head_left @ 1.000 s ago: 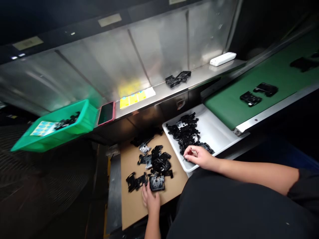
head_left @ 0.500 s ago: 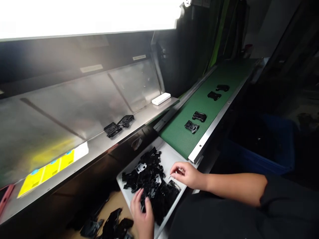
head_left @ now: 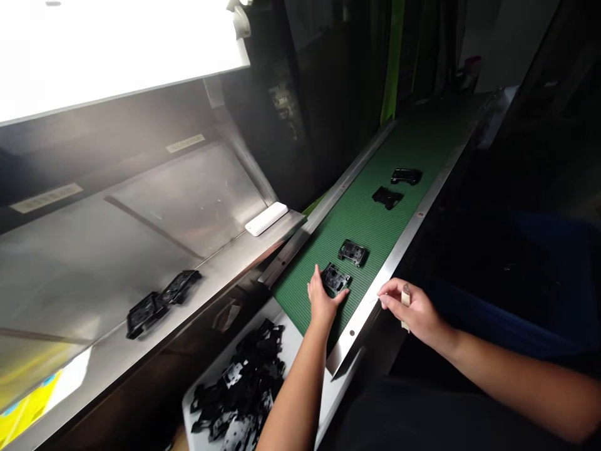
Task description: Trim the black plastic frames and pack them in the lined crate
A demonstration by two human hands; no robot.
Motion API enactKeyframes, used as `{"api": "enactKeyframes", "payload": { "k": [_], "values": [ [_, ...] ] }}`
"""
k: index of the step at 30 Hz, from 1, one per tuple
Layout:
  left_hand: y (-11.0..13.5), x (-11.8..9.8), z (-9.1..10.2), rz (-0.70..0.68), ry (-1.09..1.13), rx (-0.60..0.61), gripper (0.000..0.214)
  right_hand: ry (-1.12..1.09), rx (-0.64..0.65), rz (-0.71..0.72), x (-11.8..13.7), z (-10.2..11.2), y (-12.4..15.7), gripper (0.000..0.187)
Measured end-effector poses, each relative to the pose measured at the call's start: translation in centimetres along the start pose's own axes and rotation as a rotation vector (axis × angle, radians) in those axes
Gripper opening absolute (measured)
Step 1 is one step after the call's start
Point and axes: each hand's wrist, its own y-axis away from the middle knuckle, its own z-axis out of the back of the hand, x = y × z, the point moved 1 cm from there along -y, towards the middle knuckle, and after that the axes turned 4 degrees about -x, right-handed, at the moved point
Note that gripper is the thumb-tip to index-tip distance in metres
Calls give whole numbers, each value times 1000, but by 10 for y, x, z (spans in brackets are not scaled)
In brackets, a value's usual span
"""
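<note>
My left hand (head_left: pixel 323 302) reaches over the near end of the green belt, thumb and fingers spread around a black plastic part (head_left: pixel 336 279). Whether the fingertips press on it, I cannot tell. Above the belt's metal side rail, my right hand (head_left: pixel 413 308) pinches a thin pointed tool (head_left: pixel 374 300) between thumb and fingertips; its exact kind is too small to make out. A beige strip (head_left: pixel 405 307) shows across the fingers of that hand. Close by on the belt lies a second black plastic part (head_left: pixel 353 252).
Farther up the green conveyor belt (head_left: pixel 366 219) lie two more black parts (head_left: pixel 393 188). A white tray (head_left: pixel 188 401) below holds a heap of black pieces. On the metal shelf (head_left: pixel 220 269) are two black parts (head_left: pixel 162 302) and a white box (head_left: pixel 266 218). A blue bin (head_left: pixel 570 275) stands right.
My left hand has moved from the tray up to the nearest part on the belt. My right hand has left the tray's edge for the rail. The view has swung right.
</note>
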Motion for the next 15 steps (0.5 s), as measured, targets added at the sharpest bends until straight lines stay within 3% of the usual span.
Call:
{"api": "enactKeyframes", "payload": {
  "k": [3,7,11,15],
  "values": [
    [10,-18,17,-13,37,-23,124,-64,20,-81,-1,16,-17,24],
    [38,-62,58,-79,64,-110,128,-179,52,-153,1,21,-44,25],
    [71,-112,95,-181,103,-242,122,-298,83,-198,5,4,-72,28],
    [97,-147,119,-344,135,-345,122,-393,171,-347,-4,-21,-87,35]
  ]
}}
